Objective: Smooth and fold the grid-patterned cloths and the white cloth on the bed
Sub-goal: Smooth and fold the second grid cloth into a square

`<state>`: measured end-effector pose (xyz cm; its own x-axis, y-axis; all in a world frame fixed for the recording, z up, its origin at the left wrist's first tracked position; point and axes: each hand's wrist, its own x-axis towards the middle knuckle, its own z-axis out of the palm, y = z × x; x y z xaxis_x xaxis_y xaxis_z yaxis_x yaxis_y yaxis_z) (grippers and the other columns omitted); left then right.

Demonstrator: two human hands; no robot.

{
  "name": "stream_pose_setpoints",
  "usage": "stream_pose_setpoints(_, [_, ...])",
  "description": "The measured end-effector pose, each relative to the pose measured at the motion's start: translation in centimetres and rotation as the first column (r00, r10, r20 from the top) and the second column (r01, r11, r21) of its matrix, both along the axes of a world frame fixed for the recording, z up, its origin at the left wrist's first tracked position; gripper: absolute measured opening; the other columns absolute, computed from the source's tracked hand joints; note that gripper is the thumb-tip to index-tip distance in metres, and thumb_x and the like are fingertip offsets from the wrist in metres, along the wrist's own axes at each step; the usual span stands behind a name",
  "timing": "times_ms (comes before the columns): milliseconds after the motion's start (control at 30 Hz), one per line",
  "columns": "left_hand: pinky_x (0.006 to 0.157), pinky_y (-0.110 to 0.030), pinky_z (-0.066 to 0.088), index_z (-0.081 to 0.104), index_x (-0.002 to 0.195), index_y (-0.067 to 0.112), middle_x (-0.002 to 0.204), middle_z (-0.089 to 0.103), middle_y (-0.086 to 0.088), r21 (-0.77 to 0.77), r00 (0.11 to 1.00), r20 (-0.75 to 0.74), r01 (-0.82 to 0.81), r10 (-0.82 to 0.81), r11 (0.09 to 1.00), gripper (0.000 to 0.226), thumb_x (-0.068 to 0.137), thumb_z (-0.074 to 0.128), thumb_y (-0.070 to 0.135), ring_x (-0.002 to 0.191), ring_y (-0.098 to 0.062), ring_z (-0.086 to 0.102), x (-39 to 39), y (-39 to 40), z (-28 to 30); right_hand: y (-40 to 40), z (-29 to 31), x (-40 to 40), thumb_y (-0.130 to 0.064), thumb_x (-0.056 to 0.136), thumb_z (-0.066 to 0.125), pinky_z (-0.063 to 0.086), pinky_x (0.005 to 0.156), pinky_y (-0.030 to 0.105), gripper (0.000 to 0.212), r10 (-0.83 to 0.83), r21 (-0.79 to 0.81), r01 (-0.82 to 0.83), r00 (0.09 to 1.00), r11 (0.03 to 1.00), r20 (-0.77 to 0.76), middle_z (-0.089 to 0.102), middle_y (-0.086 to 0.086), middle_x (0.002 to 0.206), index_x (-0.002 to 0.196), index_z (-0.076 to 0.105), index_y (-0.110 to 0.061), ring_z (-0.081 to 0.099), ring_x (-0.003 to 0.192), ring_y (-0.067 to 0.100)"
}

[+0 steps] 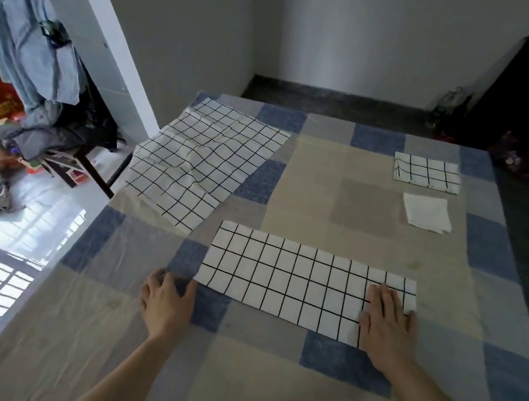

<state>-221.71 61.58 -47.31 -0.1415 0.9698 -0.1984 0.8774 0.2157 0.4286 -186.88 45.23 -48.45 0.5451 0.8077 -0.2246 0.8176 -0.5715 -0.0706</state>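
Seemingly mid-fold, from the head view: the long white strip of cloth with black grid lines (294, 285) lies near the front edge of the bed with its blue, beige and grey patchwork sheet (263, 373), already doubled into a narrow band. The right hand (387, 324) lies flat on the strip's right end, fingers straight, pinning rather than gripping. The left hand (167, 302) has its fingers curled at the strip's left corner, apparently pinching it; the grip itself is partly hidden. For a clean fold I would carry that left end over to meet the right, matching grid lines and edges, then sweep flat from the crease outward. A larger crumpled grid-patterned cloth (199, 162) waits at the bed's left edge, unfolded. Towards the far right corner sit a small folded grid cloth (427, 172) and a folded white cloth (425, 212).
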Motion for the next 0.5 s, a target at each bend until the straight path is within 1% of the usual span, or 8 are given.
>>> stream_pose_setpoints(67, [0.106,-0.047,0.029,0.065,0.105,0.017,0.134,0.044,-0.007,-0.020,0.999,-0.036,0.010,-0.011,1.000,0.038,0.091,0.054,0.050,0.124,-0.031,0.035,0.6,0.5,0.8,0.5,1.5,-1.2,-0.036,0.094,0.041,0.024,0.111,0.060,0.055,-0.010,0.015,0.010,0.999,1.000,0.031,0.023,0.014,0.157,0.145,0.035,-0.015,0.027,0.142,0.030])
stream_pose_setpoints(133, [0.104,-0.045,0.032,0.068,0.100,0.019,0.126,0.046,-0.007,-0.080,1.000,-0.025,-0.002,0.000,0.997,0.040,0.088,0.054,0.054,0.118,-0.030,0.037,1.1,1.1,1.3,0.8,2.6,-2.8,-0.029,0.091,0.053,0.022,0.113,0.057,0.058,0.035,0.033,-0.035,0.999,0.999,0.027,0.022,0.013,0.156,0.145,0.034,-0.017,0.026,0.143,0.029])
stream_pose_setpoints(200, [0.103,-0.048,0.034,0.069,0.092,0.021,0.115,0.046,-0.007,-0.165,0.999,0.024,-0.023,0.028,0.986,0.037,0.084,0.055,0.054,0.112,-0.030,0.039,1.4,1.6,1.1,0.8,3.1,-4.4,-0.030,0.091,0.051,0.021,0.115,0.053,0.062,0.113,0.047,-0.114,0.994,0.992,0.009,0.020,0.011,0.157,0.147,0.030,-0.018,0.025,0.143,0.028])
stream_pose_setpoints(267, [0.098,-0.050,0.040,0.068,0.083,0.022,0.102,0.054,-0.007,-0.219,0.995,0.079,-0.044,0.063,0.975,0.031,0.079,0.056,0.050,0.103,-0.031,0.047,1.5,2.0,1.3,0.6,3.4,-5.5,-0.032,0.093,0.047,0.021,0.116,0.048,0.061,0.167,0.044,-0.165,0.985,0.985,-0.038,0.017,0.008,0.158,0.149,0.026,-0.020,0.023,0.143,0.027])
stream_pose_setpoints(333, [0.085,-0.042,0.048,0.067,0.079,0.015,0.082,0.061,-0.008,-0.207,0.973,0.203,-0.068,0.111,0.976,0.025,0.082,0.060,0.039,0.083,-0.027,0.056,1.8,2.0,2.3,0.2,3.6,-6.4,-0.033,0.094,0.045,0.019,0.118,0.046,0.060,0.201,0.032,-0.199,0.977,0.980,-0.074,0.013,0.006,0.159,0.149,0.023,-0.021,0.020,0.144,0.025])
stream_pose_setpoints(367, [0.075,-0.036,0.048,0.067,0.081,0.009,0.075,0.061,-0.007,-0.205,0.952,0.278,-0.074,0.130,0.976,0.022,0.085,0.062,0.030,0.074,-0.024,0.055,2.0,1.8,2.9,0.0,3.8,-6.9,-0.033,0.094,0.046,0.017,0.119,0.045,0.061,0.209,0.038,-0.206,0.974,0.978,-0.088,0.013,0.006,0.159,0.149,0.023,-0.021,0.019,0.144,0.024])
stream_pose_setpoints(433, [0.061,-0.031,0.040,0.066,0.088,0.002,0.072,0.060,-0.006,-0.188,0.918,0.365,-0.091,0.156,0.978,0.018,0.087,0.063,0.019,0.067,-0.020,0.053,2.3,1.5,3.8,0.1,4.6,-7.9,-0.033,0.094,0.047,0.016,0.119,0.042,0.061,0.230,0.079,-0.222,0.966,0.972,-0.120,0.015,0.005,0.158,0.149,0.024,-0.022,0.018,0.145,0.023])
stream_pose_setpoints(500, [0.056,-0.029,0.038,0.062,0.094,0.003,0.077,0.061,-0.006,-0.154,0.886,0.433,-0.108,0.165,0.982,0.015,0.086,0.064,0.015,0.068,-0.018,0.055,2.3,0.8,4.7,0.6,5.7,-9.4,-0.037,0.092,0.048,0.017,0.117,0.038,0.063,0.279,0.147,-0.258,0.950,0.955,-0.140,0.021,0.003,0.157,0.149,0.026,-0.022,0.020,0.143,0.021])
